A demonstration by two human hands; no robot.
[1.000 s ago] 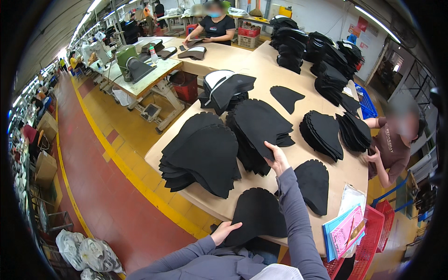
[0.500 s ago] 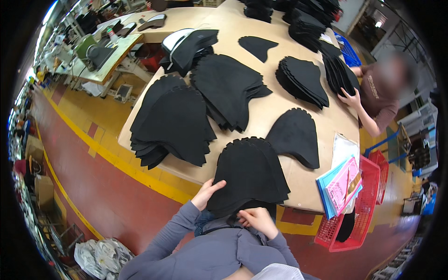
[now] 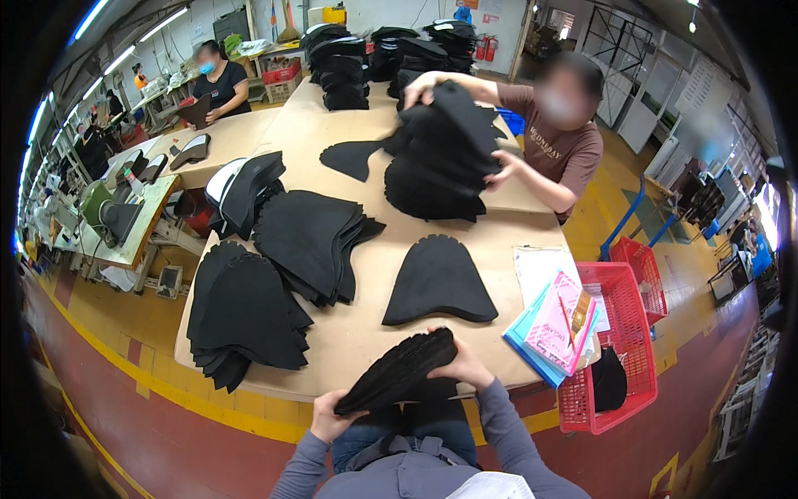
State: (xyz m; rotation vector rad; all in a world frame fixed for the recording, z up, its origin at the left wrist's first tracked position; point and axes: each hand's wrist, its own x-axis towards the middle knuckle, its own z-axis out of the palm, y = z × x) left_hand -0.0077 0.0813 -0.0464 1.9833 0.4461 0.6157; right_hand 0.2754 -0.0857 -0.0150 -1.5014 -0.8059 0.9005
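A stack of black cut-out panels (image 3: 397,370) is tilted on edge above the table's near side. My left hand (image 3: 331,416) grips its lower left end and my right hand (image 3: 461,363) its upper right end, fingers closed round the layers. Just beyond lies a flat black panel (image 3: 439,283) with a notched curved top. To the left sit two fanned piles of similar panels, the nearer pile (image 3: 248,308) and the farther pile (image 3: 312,241). Across the table a co-worker's hands hold another stack of black panels (image 3: 440,141).
A red crate (image 3: 617,287) stands against the table's right edge. Pink and blue papers (image 3: 559,328) lie on the corner beside it. Tall black stacks (image 3: 337,62) stand at the back. Left is a workbench (image 3: 125,224) with a machine; another person works behind.
My hands have turned the black stack from lying face-up to tilted on edge, the right hand moving to its upper end. The co-worker has lifted a stack over the table. My view has shifted.
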